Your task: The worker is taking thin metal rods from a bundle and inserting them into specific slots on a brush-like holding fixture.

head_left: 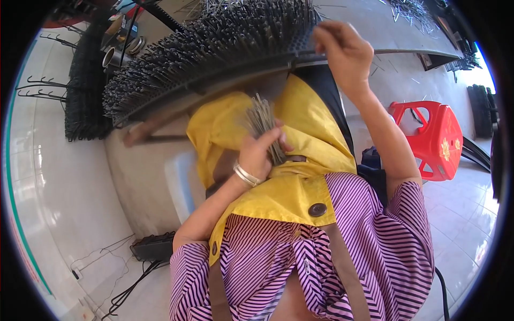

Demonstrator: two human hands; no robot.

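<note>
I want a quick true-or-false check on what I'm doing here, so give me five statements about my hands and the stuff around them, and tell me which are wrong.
1. The left hand grips a bundle of thin rods. True.
2. The right hand rests on the red stool. False: it is raised by the right end of the dense mass of dark, thin pieces, well apart from the stool.
3. The apron is yellow. True.
4. The silver-coloured bracelet circles the right wrist. False: it circles the left wrist.
5. The red stool stands toward the right of the view. True.
</note>
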